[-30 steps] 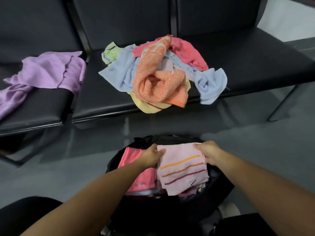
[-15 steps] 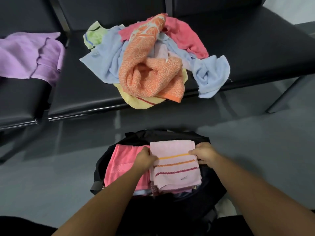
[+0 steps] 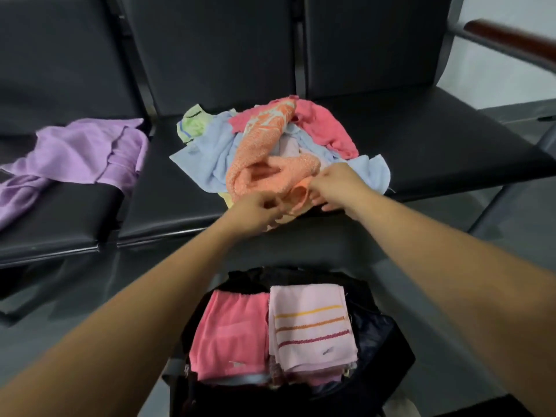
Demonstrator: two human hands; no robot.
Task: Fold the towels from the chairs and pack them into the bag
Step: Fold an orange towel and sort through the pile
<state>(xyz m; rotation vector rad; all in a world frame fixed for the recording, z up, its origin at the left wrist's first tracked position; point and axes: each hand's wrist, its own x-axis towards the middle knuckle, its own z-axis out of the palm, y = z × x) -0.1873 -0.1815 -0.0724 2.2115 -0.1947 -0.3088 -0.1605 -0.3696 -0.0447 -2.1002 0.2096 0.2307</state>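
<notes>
As the left hand and right hand each pinch the near hem of the crumpled orange terry towel at the front edge of the black chair seat, lifting it clear by its corners should ease folding.

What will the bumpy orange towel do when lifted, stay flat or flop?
Probably flop: the crumpled orange terry towel sags in loose folds. Likely light, since the left hand and right hand pinch only its edge. It might drag the pale blue towel beneath.
</notes>
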